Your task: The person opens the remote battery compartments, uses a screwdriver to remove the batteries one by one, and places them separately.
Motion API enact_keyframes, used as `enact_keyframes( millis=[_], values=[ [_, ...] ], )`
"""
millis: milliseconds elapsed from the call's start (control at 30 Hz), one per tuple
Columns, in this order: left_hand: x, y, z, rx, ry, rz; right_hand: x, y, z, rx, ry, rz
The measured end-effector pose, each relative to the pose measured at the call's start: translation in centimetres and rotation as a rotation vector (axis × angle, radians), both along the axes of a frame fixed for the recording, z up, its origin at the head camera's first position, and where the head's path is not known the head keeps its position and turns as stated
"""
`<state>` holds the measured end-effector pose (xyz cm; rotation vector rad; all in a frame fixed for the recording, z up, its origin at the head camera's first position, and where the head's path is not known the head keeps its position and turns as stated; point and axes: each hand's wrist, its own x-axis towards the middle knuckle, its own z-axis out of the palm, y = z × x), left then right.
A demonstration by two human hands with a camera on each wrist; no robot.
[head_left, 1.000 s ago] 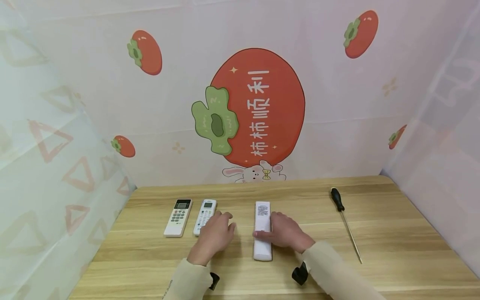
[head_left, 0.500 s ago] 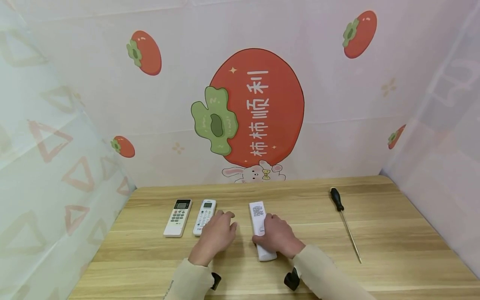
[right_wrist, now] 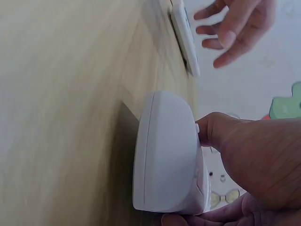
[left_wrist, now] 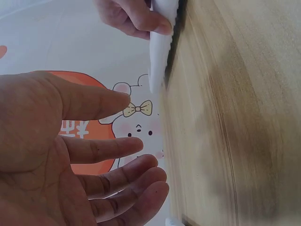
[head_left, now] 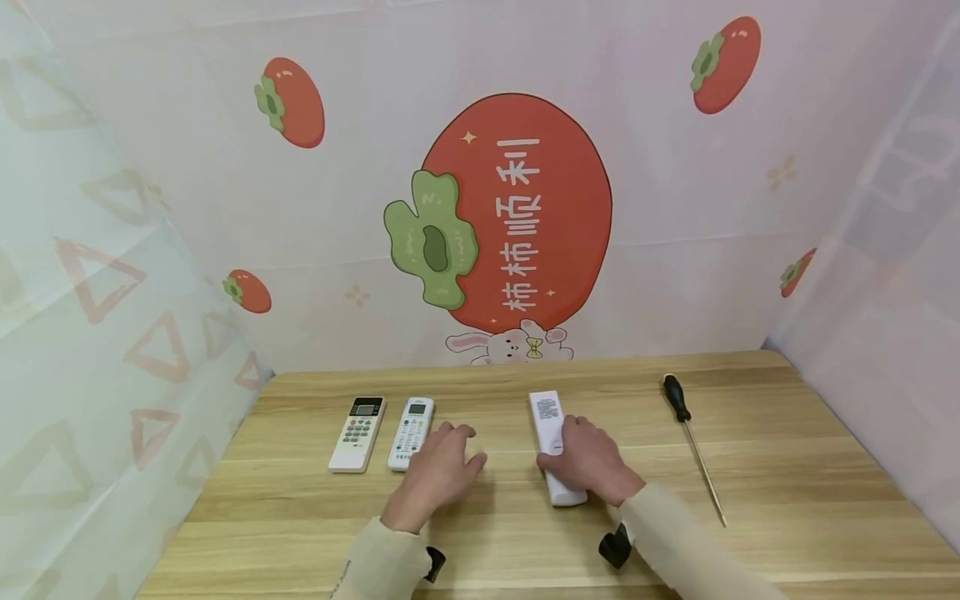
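My right hand (head_left: 588, 458) grips a white remote control (head_left: 547, 417) across its middle, thumb on one long side and fingers on the other. The remote's back faces up, with a printed label at the far end, and it lies slanted. Seen in the right wrist view, the end of this remote (right_wrist: 169, 155) sits close over the wood. My left hand (head_left: 438, 471) holds nothing; its fingers are spread and relaxed in the left wrist view. In the head view it overlaps the near end of a second white remote (head_left: 410, 437), which lies buttons up.
A third remote (head_left: 357, 435), cream with a dark top around its screen, lies at the left. On the right is a screwdriver (head_left: 677, 397) with a black handle and long shaft. Behind the wooden table (head_left: 487, 550) hangs a persimmon-print cloth (head_left: 652, 308).
My right hand has turned the gripped remote so its far end points left, then shifted it right and slightly away. My left hand has moved a little to the right.
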<state>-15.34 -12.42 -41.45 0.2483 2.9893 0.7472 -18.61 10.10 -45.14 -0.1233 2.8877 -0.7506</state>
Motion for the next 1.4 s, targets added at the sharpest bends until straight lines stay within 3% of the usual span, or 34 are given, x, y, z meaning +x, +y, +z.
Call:
enact_keyframes(
  millis=[533, 1400],
  values=[
    [-0.1, 0.3, -0.5, -0.001, 0.005, -0.018, -0.3, 5.4, 0.2, -0.003, 0.007, -0.053],
    [0.1, 1.3, -0.6, -0.012, -0.022, -0.036, -1.0, 6.2, -0.4, 0.030, -0.032, -0.053]
  ],
)
